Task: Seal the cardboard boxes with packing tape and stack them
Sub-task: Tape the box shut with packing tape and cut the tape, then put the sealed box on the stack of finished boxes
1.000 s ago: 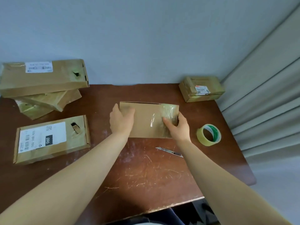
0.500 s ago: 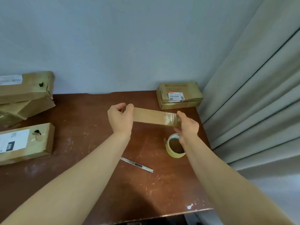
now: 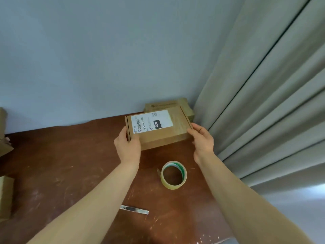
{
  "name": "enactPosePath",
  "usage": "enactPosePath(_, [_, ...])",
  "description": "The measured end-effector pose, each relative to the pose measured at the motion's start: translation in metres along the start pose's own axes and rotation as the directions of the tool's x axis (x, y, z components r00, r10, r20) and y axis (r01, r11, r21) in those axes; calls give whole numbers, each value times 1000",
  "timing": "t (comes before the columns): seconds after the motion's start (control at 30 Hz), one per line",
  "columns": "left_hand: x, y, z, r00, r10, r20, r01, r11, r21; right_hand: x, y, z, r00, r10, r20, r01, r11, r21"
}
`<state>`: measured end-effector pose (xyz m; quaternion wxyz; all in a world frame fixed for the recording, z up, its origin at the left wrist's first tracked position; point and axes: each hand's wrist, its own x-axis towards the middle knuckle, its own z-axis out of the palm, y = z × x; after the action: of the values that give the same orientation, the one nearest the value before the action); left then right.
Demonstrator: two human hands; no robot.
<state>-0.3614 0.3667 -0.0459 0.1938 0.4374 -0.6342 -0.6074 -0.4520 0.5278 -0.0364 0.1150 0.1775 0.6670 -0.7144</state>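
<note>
Gripping the labelled box (image 3: 158,131) at opposite ends, left hand (image 3: 128,147) and right hand (image 3: 202,140) outstretched.

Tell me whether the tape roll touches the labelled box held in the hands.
Apart. The head view shows bare tabletop between the tape roll and the labelled box.

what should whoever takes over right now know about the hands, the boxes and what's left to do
Left hand grips the left end of the labelled box, right hand grips its right end; label faces up.
The box is held just in front of the corner box by the wall; not clearly set down on it.
Tape roll and utility knife lie free on the table.
Done: cannot confirm sealing; no tape shows on this face.
Left: likely stack this box on the corner box, then handle the boxes at the left edge.
</note>
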Motion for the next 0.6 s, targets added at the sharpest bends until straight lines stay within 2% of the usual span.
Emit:
enactPosePath(0.17, [3,13,20,994,57,93,-58,998,9,19,-11,-8,995,-71,-65,65,993,-101])
enactPosePath(0.33, [8,27,40,971,-9,239,25,998,-63,45,-26,-10,987,-134,-85,119,979,-166])
enactPosePath(0.43, [15,35,54,960,-12,281,20,999,-28,66,-34,-4,989,-148,-30,139,969,-205])
enactPosePath(0.6, [38,30,83,968,-58,243,52,998,27,102,-42,6,993,-99,65,110,972,-206])
